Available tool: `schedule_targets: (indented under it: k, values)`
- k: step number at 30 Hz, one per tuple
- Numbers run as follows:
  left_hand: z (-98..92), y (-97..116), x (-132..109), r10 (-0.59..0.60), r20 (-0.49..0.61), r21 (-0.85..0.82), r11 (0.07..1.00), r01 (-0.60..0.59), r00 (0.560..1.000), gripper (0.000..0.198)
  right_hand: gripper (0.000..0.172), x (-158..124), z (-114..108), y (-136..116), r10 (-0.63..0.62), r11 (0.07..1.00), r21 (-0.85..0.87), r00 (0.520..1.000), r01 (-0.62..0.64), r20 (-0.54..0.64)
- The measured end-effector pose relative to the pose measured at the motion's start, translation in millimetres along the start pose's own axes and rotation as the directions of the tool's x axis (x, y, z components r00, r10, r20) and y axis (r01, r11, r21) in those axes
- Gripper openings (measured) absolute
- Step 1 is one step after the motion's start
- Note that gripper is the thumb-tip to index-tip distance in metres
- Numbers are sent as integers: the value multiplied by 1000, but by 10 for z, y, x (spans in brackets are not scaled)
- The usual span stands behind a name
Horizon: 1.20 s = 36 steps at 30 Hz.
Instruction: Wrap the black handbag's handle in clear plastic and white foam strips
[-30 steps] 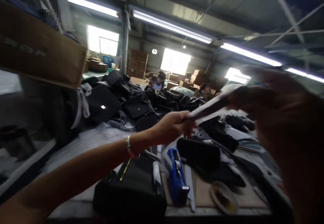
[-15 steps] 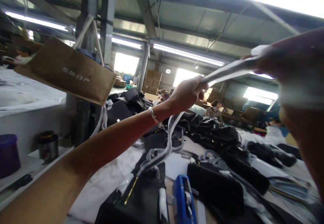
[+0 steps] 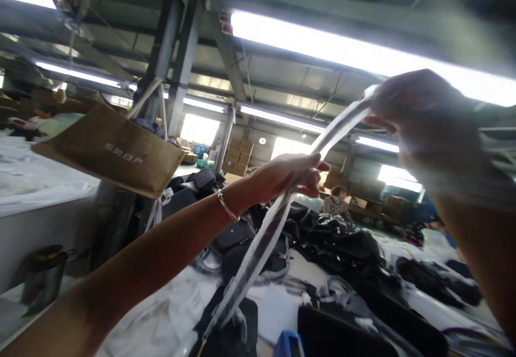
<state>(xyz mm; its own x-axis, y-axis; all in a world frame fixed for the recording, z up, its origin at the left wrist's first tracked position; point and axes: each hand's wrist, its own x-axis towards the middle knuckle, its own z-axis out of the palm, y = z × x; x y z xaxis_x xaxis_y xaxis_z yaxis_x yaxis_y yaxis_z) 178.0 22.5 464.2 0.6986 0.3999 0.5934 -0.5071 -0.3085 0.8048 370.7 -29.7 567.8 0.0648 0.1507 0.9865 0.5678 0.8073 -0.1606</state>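
A long bag strap [image 3: 268,228], dark inside a whitish translucent wrapping, slants up from a black bag [image 3: 236,319] at the bottom. Its lower end meets a thin gold-coloured piece on that bag. My right hand [image 3: 419,101], high at the right and slightly blurred, is closed on the upper end of the strap. Part way along it, my left hand [image 3: 288,177] has its fingers curled loosely around the strap; a metal bangle [image 3: 228,206] is on that wrist. Between the two hands the strap runs nearly straight.
Many black bags [image 3: 342,247] lie heaped across the table. A blue tape dispenser [image 3: 289,344] stands at the bottom edge. At left hang a brown tote bag [image 3: 108,152] and, below, a metal flask [image 3: 44,276]. A person [image 3: 336,204] sits further back.
The strap's lower part has gone from slack and wavy to nearly straight. My left hand is lower on it. The view has tilted upward, so the dispenser sits lower in the frame.
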Motion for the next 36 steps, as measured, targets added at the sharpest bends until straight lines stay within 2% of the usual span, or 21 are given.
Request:
schedule_targets:
  k: [2, 4, 7, 10, 16, 20, 24, 27, 31, 34, 36]
  values:
    - [-7, 38, -12, -27, 104, -64, 997, 34, 994, 39, 22, 29, 24, -98, 71, 984, 157, 991, -88, 109]
    - [-11, 58, -11, -35, 152, -95, 994, 50, 988, 47, 24, 62, 45, -156, 169, 951, 233, 973, -203, 159]
    - [-23, 50, 6, -17, 152, -86, 996, 31, 988, 40, 28, 94, 66, -217, 281, 922, 222, 943, -317, 180]
    - [-43, 17, 23, 19, 114, -31, 999, -15, 993, 31, 35, 97, 64, -260, 305, 925, 174, 933, -338, 192]
    - [-44, -15, 24, 16, 41, 29, 999, -17, 999, 42, 43, 194, 22, -134, 147, 978, 114, 962, -177, 229]
    - [15, 47, 53, 66, 38, 32, 997, -67, 997, 46, 23, 246, 56, -167, 46, 996, 65, 981, -59, 190]
    - [92, 118, 167, 122, -104, 101, 989, -112, 987, 52, 11, 254, 94, -261, 117, 991, 45, 975, -127, 187]
    - [136, 152, 301, 197, -212, 156, 974, -166, 957, 41, 16, 278, 86, -242, 97, 995, -7, 973, -98, 212]
    - [208, 166, 401, 216, -220, 155, 971, -184, 951, 24, 19, 230, 56, -238, 17, 987, -162, 984, 13, 178]
    - [257, 138, 413, 178, -233, 123, 981, -152, 956, 21, 15, 99, 39, -278, -104, 930, -340, 986, 143, 131]
    - [278, 108, 412, 158, -249, 97, 986, -137, 956, 19, 13, -18, 29, -301, -238, 851, -446, 960, 278, 144]
